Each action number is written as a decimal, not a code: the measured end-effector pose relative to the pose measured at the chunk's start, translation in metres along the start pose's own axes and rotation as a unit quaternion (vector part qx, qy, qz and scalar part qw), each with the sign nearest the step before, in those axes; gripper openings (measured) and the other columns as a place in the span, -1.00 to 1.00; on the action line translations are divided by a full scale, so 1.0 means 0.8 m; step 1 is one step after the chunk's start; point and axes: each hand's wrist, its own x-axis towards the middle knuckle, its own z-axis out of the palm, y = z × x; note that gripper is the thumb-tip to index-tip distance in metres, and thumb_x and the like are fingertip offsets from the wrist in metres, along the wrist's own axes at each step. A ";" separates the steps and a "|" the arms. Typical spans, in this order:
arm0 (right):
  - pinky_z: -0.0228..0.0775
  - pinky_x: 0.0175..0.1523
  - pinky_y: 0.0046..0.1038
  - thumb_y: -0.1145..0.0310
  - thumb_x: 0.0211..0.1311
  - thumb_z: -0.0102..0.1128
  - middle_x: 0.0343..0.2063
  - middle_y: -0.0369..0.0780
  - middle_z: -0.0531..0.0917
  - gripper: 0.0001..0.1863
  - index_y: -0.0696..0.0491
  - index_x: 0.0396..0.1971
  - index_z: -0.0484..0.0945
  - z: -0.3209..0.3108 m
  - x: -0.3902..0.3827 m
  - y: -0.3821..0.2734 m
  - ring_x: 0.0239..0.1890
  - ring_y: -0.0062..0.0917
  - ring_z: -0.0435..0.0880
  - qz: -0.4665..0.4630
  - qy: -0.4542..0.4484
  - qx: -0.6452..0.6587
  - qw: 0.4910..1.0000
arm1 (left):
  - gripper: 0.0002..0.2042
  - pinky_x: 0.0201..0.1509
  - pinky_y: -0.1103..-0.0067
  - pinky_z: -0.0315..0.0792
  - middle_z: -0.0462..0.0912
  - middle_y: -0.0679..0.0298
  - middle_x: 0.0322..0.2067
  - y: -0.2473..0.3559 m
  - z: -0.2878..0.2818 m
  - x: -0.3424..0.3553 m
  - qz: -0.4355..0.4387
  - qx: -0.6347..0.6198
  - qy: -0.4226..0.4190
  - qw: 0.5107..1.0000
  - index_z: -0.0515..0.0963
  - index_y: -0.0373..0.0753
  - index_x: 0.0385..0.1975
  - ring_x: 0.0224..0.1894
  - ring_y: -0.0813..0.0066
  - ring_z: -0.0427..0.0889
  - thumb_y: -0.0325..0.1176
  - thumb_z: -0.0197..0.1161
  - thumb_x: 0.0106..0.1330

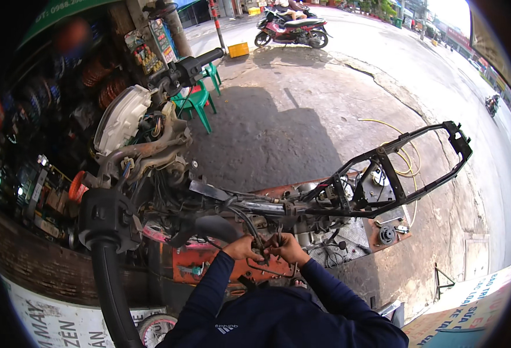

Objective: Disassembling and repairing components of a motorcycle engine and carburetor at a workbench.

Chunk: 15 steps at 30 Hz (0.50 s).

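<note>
My left hand (242,248) and my right hand (290,250) meet in front of me, low beside the stripped motorbike frame (261,207). The left fingers close around the lower end of a black cable (247,221), which runs down from the frame. My right fingers are pinched together just beside it, on a small dark part too small to name. The fingertips partly hide where cable and part come together. A bent metal rod (272,271) shows just below both hands. Behind them lies the engine area, crowded with hoses and wires.
A black handlebar grip (113,284) rises at near left, the headlamp unit (125,119) beyond it. The orange lift table (186,260) carries the bike. Loose round parts (387,234) lie at its right end. Green plastic chairs (196,104) and a parked motorbike (293,32) stand farther off.
</note>
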 end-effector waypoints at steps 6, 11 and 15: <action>0.47 -0.32 -0.54 0.69 0.00 0.40 -0.45 -0.23 0.66 -0.60 0.06 -0.63 0.28 0.015 -0.006 -0.009 -0.42 -0.69 0.58 0.028 0.025 -0.049 0.998 | -0.24 0.10 0.40 0.42 0.61 0.07 -0.11 0.014 -0.003 0.000 -0.004 -0.044 -0.035 0.998 0.40 -0.38 0.07 0.00 0.26 0.58 -0.18 0.61 -0.14; 0.49 -0.34 -0.56 0.70 0.01 0.39 -0.51 -0.24 0.63 -0.62 0.06 -0.60 0.30 0.012 -0.005 -0.005 -0.42 -0.66 0.63 0.018 0.055 -0.008 0.998 | -0.32 0.09 0.43 0.43 0.60 0.10 -0.08 0.038 -0.001 -0.005 -0.003 -0.087 -0.022 0.996 0.44 -0.34 0.01 -0.01 0.32 0.58 -0.25 0.61 -0.14; 0.50 -0.31 -0.56 0.71 0.03 0.37 -0.48 -0.23 0.65 -0.62 0.06 -0.61 0.29 0.001 0.000 0.018 -0.40 -0.66 0.63 -0.008 0.034 -0.039 0.999 | -0.35 0.09 0.43 0.43 0.62 0.13 -0.10 0.056 -0.005 -0.006 -0.014 -0.095 -0.048 0.994 0.46 -0.32 -0.01 -0.02 0.35 0.59 -0.28 0.60 -0.13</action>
